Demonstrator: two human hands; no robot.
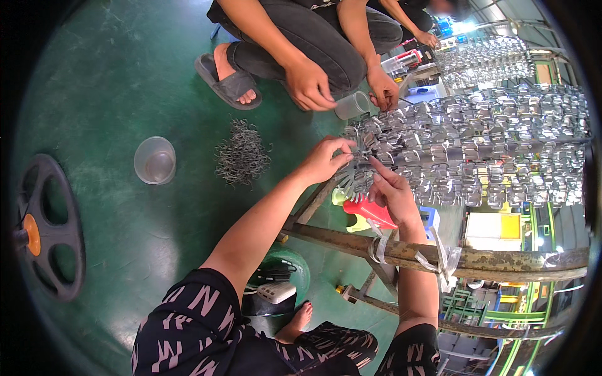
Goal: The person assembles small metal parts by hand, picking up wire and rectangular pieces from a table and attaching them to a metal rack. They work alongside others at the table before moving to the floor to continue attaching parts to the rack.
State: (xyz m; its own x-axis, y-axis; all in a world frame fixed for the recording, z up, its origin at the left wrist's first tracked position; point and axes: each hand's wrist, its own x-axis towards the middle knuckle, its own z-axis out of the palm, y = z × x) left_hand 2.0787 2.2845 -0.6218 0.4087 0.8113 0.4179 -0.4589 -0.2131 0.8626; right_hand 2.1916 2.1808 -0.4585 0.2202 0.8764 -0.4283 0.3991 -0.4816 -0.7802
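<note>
My left hand is at the near left end of a long rack of shiny metal clips, its thumb and fingertips pinched together. Whatever is between them is too small to make out. Just to the right, my right hand points its stretched index finger at the same end of the rack, the other fingers partly curled; I see nothing held in it. On the green floor to the left lies a heap of small grey metal hooks. A clear plastic tub stands beyond the heap.
Across from me a person crouches, hands close to a tipped clear cup at the rack. A rusty metal frame runs under my right forearm. A red and yellow-green object sits below the rack. A black reel is far left.
</note>
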